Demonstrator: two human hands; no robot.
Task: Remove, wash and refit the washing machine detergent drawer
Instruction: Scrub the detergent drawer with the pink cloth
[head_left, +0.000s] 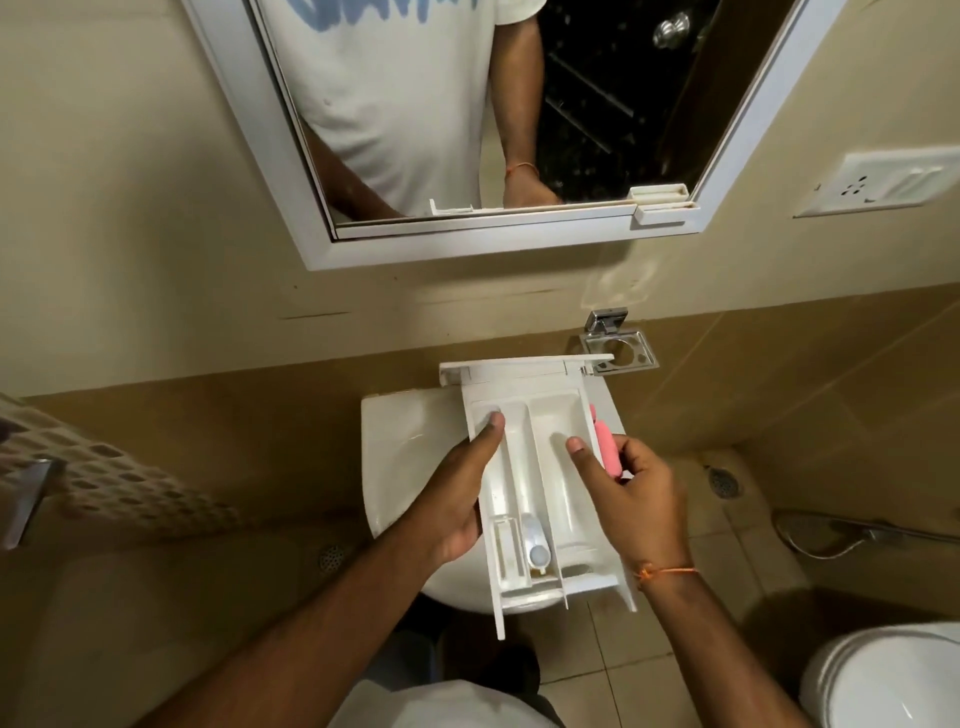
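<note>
The white detergent drawer (535, 467) is held level above the white washbasin (400, 441), its front panel toward the wall. My left hand (457, 499) grips its left side, thumb lying in the left compartment. My right hand (634, 499) holds a pink brush handle (607, 447) along the drawer's right edge, its forefinger resting in the right compartment. A white siphon cap (535, 545) sits in the middle channel near me. The brush head is hidden.
A white-framed mirror (467, 244) hangs on the wall above. A chrome holder (618, 348) is fixed right of the drawer's front. A toilet (883, 675) stands at lower right, floor drains (724, 482) and a hose on the tiled floor.
</note>
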